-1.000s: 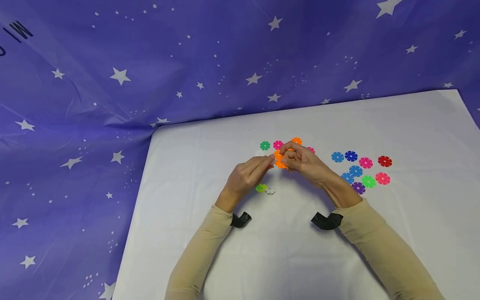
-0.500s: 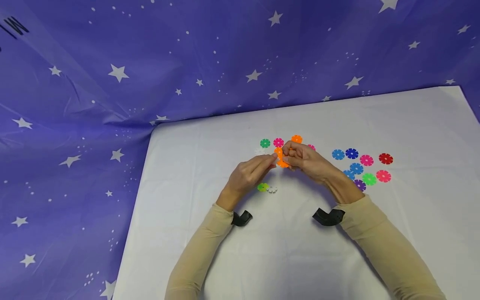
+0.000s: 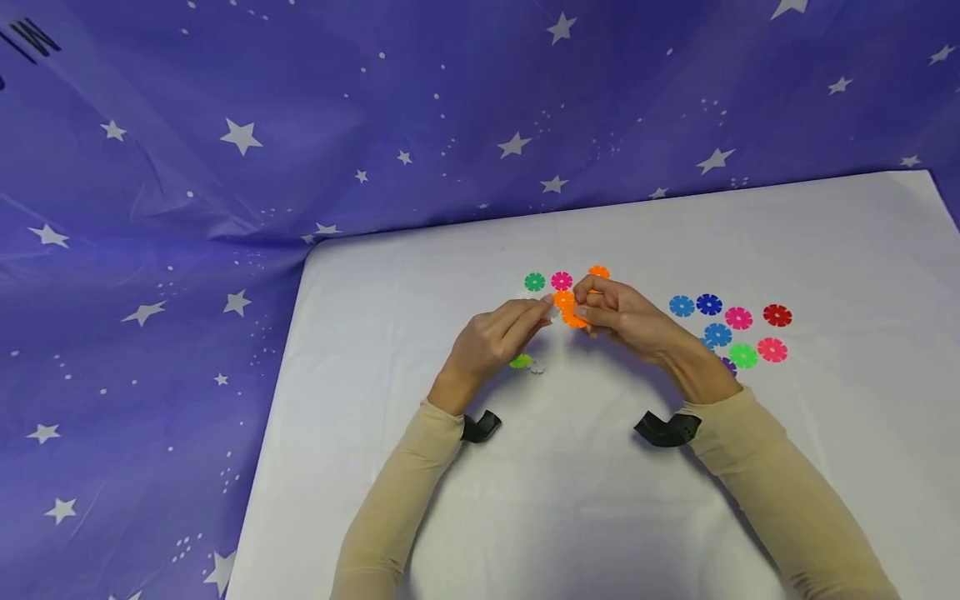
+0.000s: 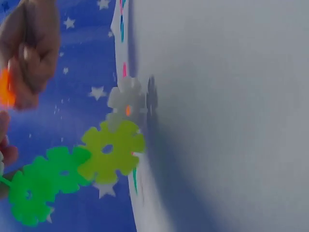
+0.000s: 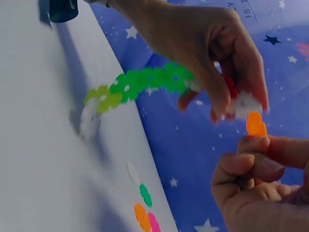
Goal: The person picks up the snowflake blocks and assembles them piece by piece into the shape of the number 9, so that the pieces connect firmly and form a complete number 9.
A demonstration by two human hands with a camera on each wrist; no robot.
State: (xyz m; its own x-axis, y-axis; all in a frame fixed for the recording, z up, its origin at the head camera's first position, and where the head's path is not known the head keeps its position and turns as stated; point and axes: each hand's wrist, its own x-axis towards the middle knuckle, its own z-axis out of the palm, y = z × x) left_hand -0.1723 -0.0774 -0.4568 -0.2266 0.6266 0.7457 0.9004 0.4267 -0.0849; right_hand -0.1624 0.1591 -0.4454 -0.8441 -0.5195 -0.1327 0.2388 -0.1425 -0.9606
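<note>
My left hand (image 3: 495, 337) pinches one end of a chain of interlocking toothed plastic discs. In the right wrist view the chain runs from a whitish disc (image 5: 246, 105) and a red one (image 5: 230, 87) at the fingertips, through green discs (image 5: 152, 77), to a yellow-green disc (image 5: 102, 99) and a whitish end disc (image 5: 89, 118) low over the table. My right hand (image 3: 630, 321) pinches an orange disc (image 5: 256, 124) between thumb and curled fingers. Its edge meets the whitish disc; whether they interlock cannot be told. Left fingers hide part of the chain.
On the white-covered table (image 3: 480, 517), loose green (image 3: 535, 282), pink (image 3: 562, 281) and orange discs (image 3: 598, 272) lie just beyond my hands. Several blue, pink, red, green and purple discs (image 3: 738, 318) are spread at the right. A starry purple cloth (image 3: 420, 117) rises behind the table.
Both hands keep their grips close together. My right hand has shifted slightly to the right, and the chain's yellow-green end has swung a little towards my left hand. The head view has shifted slightly.
</note>
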